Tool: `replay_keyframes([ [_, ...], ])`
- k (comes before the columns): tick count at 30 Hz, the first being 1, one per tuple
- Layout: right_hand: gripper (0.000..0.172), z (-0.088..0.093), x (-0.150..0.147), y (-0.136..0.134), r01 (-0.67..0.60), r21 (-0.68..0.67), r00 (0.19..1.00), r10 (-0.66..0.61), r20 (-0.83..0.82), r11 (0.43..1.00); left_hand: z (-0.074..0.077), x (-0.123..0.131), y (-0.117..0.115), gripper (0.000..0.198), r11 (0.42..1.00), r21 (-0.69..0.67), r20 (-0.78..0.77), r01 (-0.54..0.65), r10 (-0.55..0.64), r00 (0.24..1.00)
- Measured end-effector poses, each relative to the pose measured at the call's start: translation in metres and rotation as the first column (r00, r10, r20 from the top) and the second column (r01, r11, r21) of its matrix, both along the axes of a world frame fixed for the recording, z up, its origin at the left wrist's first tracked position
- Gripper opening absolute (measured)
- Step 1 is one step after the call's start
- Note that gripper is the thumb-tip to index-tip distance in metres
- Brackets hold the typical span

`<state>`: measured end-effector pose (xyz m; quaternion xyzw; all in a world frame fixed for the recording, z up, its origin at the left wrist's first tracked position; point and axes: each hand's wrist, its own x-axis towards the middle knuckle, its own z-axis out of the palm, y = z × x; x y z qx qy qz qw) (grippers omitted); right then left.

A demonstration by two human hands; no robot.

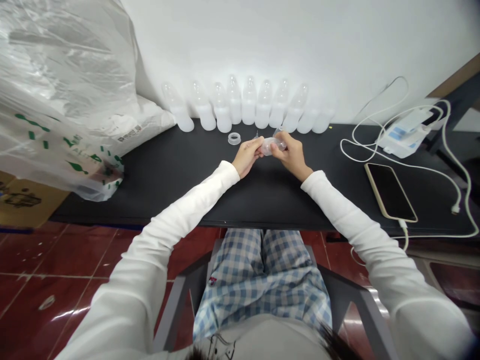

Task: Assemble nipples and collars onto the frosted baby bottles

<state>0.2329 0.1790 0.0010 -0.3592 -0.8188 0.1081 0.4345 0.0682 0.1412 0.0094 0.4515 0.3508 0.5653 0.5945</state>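
Observation:
Both hands are closed on a small translucent plastic piece, rounded like a bottle cover (pixel 270 146), held sideways just above the black table. My left hand (pixel 248 156) pinches its left end. Around the right end are the fingers of my right hand (pixel 291 154). Beyond my fingers, small clear pointed bits show, partly hidden; I cannot make out what they are. A clear plastic ring (pixel 234 138) lies on the table left of my left hand. Behind it, along the wall, stands a row of several white baby bottles (pixel 248 107) with clear domed covers.
Large plastic bags (pixel 67 100) and a cardboard box (pixel 26 200) crowd the left side. On the right are a white power strip (pixel 403 135), looping white cables and a phone (pixel 390 192) plugged into a cable. The table's front edge is close to my lap.

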Motion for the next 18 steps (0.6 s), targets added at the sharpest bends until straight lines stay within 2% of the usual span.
replay_keyframes([
  [5, 0.053, 0.008, 0.007, 0.007, -0.106, 0.071, 0.977, 0.090, 0.195, 0.992, 0.003, -0.008, 0.008, 0.051, 0.996, -0.078, 0.009, 0.039, -0.039, 0.999],
  [9, 0.042, 0.015, 0.009, 0.005, -0.264, 0.094, 0.892, 0.206, 0.402, 0.960, 0.003, -0.022, 0.019, 0.045, 0.987, -0.158, -0.081, 0.038, -0.051, 0.995],
  [12, 0.039, 0.016, 0.010, 0.003, -0.309, 0.132, 0.825, 0.197, 0.530, 0.942, 0.004, -0.027, 0.022, 0.046, 0.978, -0.209, -0.131, -0.003, -0.025, 0.991],
  [15, 0.047, 0.019, 0.014, 0.001, -0.330, 0.167, 0.781, 0.169, 0.601, 0.929, 0.005, -0.028, 0.022, 0.049, 0.970, -0.240, -0.138, -0.026, -0.007, 0.990],
  [18, 0.055, 0.030, 0.024, 0.001, -0.336, 0.124, 0.810, 0.219, 0.544, 0.934, 0.003, -0.031, 0.022, 0.047, 0.963, -0.266, -0.106, -0.035, 0.007, 0.994],
])
